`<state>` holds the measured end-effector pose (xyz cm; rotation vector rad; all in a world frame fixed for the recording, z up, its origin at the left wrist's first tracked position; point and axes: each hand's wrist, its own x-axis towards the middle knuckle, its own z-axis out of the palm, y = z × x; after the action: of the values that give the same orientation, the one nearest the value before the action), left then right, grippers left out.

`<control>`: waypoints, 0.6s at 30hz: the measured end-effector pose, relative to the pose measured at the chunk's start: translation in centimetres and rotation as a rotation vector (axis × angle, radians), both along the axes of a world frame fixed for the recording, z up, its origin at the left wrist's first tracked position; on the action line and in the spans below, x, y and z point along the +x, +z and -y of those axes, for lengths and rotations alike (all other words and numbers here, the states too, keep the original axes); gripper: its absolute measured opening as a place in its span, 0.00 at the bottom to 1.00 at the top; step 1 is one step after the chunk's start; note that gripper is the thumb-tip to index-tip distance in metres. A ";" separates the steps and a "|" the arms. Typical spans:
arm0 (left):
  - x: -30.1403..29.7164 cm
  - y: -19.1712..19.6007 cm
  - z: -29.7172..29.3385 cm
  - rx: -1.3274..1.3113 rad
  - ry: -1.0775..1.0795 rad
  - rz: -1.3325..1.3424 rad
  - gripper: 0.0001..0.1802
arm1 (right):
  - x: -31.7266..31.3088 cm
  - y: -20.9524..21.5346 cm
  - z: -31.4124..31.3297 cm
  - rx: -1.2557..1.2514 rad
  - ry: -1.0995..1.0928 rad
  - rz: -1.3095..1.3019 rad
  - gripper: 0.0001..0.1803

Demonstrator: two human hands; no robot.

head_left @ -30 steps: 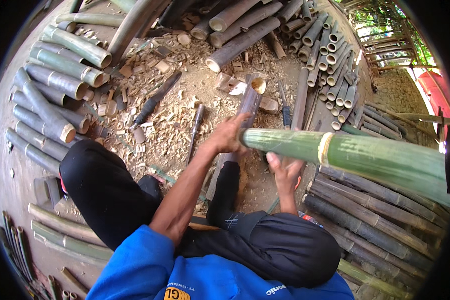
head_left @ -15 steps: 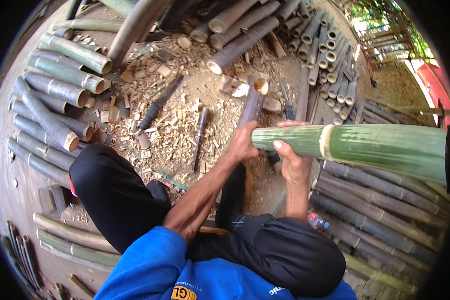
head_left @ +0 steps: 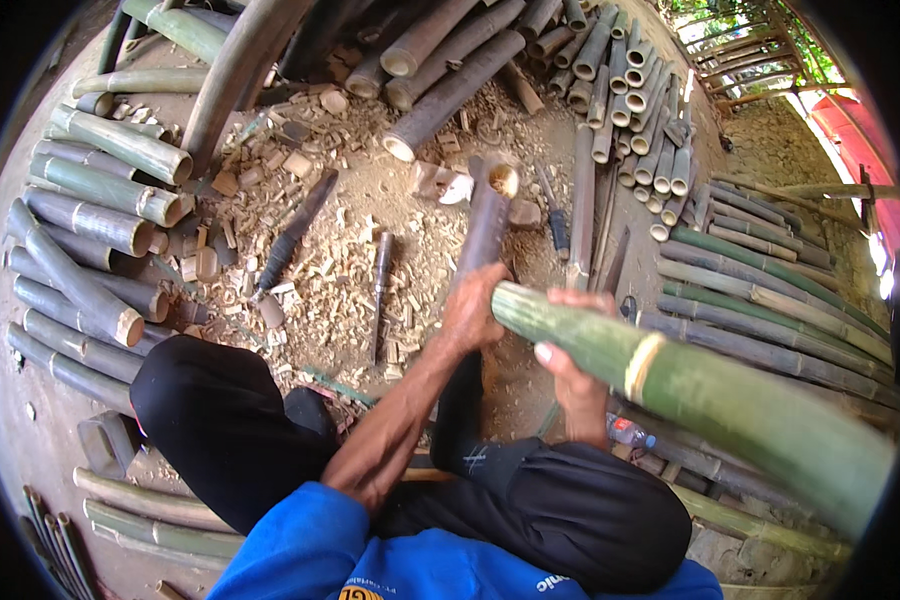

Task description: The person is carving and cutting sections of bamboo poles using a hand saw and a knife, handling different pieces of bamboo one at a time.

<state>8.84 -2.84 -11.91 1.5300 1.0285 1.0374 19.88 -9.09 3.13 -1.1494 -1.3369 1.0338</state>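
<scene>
From the head camera, the person sits on the ground (head_left: 390,200) among wood chips (head_left: 330,280). The left hand (head_left: 475,310) is closed around the cut end of a thick green bamboo pole (head_left: 710,395), which slants away to the lower right. The right hand (head_left: 570,375) grips the pole from beneath, thumb up against it. A dark bamboo tube (head_left: 485,220) stands just beyond the left hand, perhaps touching it. Stacked bamboo poles (head_left: 80,230) lie at the left.
</scene>
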 end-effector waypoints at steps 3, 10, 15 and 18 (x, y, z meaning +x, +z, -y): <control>-0.2 -0.1 -0.8 -0.083 0.100 -0.037 0.25 | -1.2 1.3 -3.9 -0.133 -0.086 -0.138 0.36; 0.4 0.4 -0.1 0.047 0.061 -0.068 0.25 | 0.2 1.2 -1.3 -0.006 -0.006 -0.052 0.38; -0.4 0.4 0.2 -0.030 0.044 -0.078 0.27 | -1.6 1.4 -1.1 -0.112 -0.172 -0.122 0.35; 0.1 1.1 0.5 0.105 0.029 -0.042 0.26 | -0.6 0.9 -0.3 0.010 -0.068 -0.068 0.35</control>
<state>8.94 -3.36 -10.84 1.6322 1.0421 1.0991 19.33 -8.74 4.01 -1.1347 -1.2399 1.0066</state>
